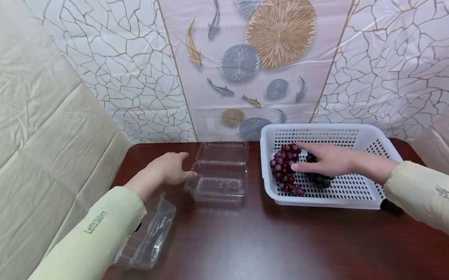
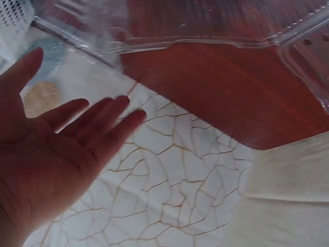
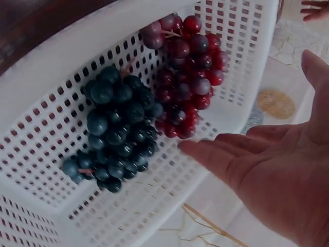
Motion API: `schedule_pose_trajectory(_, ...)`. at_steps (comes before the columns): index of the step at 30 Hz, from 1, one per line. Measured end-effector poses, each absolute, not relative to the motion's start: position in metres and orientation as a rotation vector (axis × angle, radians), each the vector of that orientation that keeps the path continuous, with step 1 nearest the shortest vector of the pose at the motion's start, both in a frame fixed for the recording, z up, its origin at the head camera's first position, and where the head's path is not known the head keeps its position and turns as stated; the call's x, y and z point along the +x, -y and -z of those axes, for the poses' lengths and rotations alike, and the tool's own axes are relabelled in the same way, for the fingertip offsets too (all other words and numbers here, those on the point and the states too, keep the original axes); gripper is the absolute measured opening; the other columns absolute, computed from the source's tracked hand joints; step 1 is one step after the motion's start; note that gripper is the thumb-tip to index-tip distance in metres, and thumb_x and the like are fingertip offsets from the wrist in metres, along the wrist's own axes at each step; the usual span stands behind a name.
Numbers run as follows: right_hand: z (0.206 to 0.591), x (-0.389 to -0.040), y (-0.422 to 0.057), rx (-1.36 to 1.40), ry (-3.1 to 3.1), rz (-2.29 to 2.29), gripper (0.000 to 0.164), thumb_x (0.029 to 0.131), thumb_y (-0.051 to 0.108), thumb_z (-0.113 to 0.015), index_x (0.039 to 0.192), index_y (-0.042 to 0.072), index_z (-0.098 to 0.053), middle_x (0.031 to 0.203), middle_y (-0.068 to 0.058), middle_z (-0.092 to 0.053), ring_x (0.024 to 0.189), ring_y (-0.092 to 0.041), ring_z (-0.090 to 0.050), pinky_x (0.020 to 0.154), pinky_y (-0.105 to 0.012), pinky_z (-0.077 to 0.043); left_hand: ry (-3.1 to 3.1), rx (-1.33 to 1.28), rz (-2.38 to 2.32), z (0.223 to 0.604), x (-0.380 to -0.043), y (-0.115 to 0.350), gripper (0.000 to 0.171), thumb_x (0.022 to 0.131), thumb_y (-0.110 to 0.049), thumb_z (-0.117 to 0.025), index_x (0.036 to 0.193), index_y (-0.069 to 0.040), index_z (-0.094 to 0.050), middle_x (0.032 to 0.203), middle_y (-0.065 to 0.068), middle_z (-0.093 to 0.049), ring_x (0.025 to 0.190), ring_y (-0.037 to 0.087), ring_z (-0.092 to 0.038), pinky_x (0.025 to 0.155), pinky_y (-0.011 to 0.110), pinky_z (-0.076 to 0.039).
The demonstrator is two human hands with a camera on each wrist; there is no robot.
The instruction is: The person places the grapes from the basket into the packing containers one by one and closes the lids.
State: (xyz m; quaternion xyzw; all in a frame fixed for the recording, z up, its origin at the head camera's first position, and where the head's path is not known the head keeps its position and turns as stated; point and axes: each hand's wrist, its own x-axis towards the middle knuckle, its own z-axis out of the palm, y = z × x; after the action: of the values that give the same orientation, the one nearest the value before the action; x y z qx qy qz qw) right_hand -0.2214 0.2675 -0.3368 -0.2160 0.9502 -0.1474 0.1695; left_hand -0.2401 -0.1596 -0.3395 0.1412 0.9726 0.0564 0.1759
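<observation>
Over the white plastic basket (image 1: 350, 185) my right hand (image 1: 326, 159) reaches with its fingers extended, holding nothing. Below and beside it in the basket lie a bunch of red grapes (image 1: 284, 170) and a bunch of dark grapes (image 1: 321, 180), the latter partly hidden by the hand. In the right wrist view both the dark grapes (image 3: 115, 128) and the red grapes (image 3: 187, 72) show whole, apart from the fingers. My left hand (image 1: 171, 168), fingers loosely spread, hovers beside an opened clear plastic clamshell box (image 1: 220, 179). Its palm is bare in the left wrist view (image 2: 56, 154).
A second clear plastic box (image 1: 150, 241) lies at the left, partly beneath the left forearm. Everything stands on a dark red-brown table (image 1: 237, 249). A patterned cloth (image 1: 137, 66) hangs behind the table's far edge, with plain cloth (image 1: 17, 112) along the left.
</observation>
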Motion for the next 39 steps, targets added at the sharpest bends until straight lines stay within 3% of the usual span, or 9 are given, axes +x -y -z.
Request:
schedule_pose_trajectory(7,0.354,-0.234,-0.268,-0.402,-2.497,0.731,0.099,0.107,0.064,-0.051,0.168,-0.005,-0.014,0.165,-0.035,-0.033,0.147,-0.053,-0.041,0.121,-0.064,-0.041,-2.689,0.353,-0.375,0.352,-0.255,0.168,0.075,0.106,-0.043,-0.063,0.157,0.007,-0.043,0.160,0.027,-0.047,0.152,0.043,-0.041,0.127,0.056,-0.036)
schedule_pose_trajectory(11,0.362,-0.242,-0.272,-0.295,-2.304,1.001,0.099,0.109,0.058,-0.052,0.167,-0.007,-0.005,0.170,-0.036,-0.018,0.151,-0.054,-0.034,0.120,-0.059,-0.045,-2.652,0.276,-0.496,0.355,-0.256,0.172,0.071,0.104,-0.042,-0.064,0.153,0.008,-0.048,0.157,0.028,-0.050,0.150,0.042,-0.043,0.126,0.054,-0.039)
schedule_pose_trajectory(14,0.366,-0.247,-0.276,-0.248,-2.209,1.106,0.097,0.112,0.055,-0.048,0.166,-0.011,-0.001,0.171,-0.037,-0.010,0.153,-0.056,-0.028,0.121,-0.060,-0.044,-2.582,0.194,-0.657,0.356,-0.256,0.176,0.069,0.103,-0.037,-0.067,0.152,0.010,-0.049,0.155,0.028,-0.051,0.144,0.040,-0.049,0.122,0.052,-0.044)
schedule_pose_trajectory(21,0.375,-0.255,-0.282,-0.105,-2.048,1.268,0.096,0.113,0.057,-0.042,0.166,-0.009,0.002,0.166,-0.043,-0.017,0.152,-0.056,-0.031,0.124,-0.058,-0.041,-2.386,0.104,-0.915,0.365,-0.266,0.182,0.061,0.108,-0.017,-0.061,0.153,0.018,-0.040,0.140,0.034,-0.060,0.118,0.039,-0.070,0.094,0.042,-0.066)
schedule_pose_trajectory(26,0.380,-0.258,-0.283,-0.029,-1.933,1.353,0.099,0.112,0.058,-0.042,0.166,-0.005,0.011,0.166,-0.045,-0.011,0.152,-0.058,-0.028,0.126,-0.060,-0.036,-2.229,0.005,-1.060,0.370,-0.270,0.183,0.057,0.110,-0.009,-0.057,0.155,0.019,-0.034,0.140,0.036,-0.060,0.117,0.041,-0.071,0.090,0.043,-0.067)
schedule_pose_trajectory(35,0.388,-0.265,-0.284,0.001,-1.812,1.416,0.095,0.112,0.060,-0.038,0.168,0.009,0.020,0.169,-0.043,0.001,0.155,-0.059,-0.018,0.127,-0.063,-0.031,-2.123,-0.050,-1.083,0.374,-0.271,0.183,0.056,0.108,-0.002,-0.056,0.154,0.020,-0.033,0.137,0.037,-0.062,0.101,0.032,-0.075,0.083,0.041,-0.069)
schedule_pose_trajectory(39,0.391,-0.270,-0.284,0.015,-1.793,1.424,0.095,0.113,0.060,-0.037,0.167,0.010,0.022,0.168,-0.043,0.004,0.155,-0.060,-0.017,0.128,-0.063,-0.031,-2.108,-0.065,-1.071,0.375,-0.272,0.182,0.052,0.107,-0.001,-0.059,0.151,0.019,-0.039,0.126,0.034,-0.069,0.096,0.028,-0.075,0.080,0.039,-0.069)
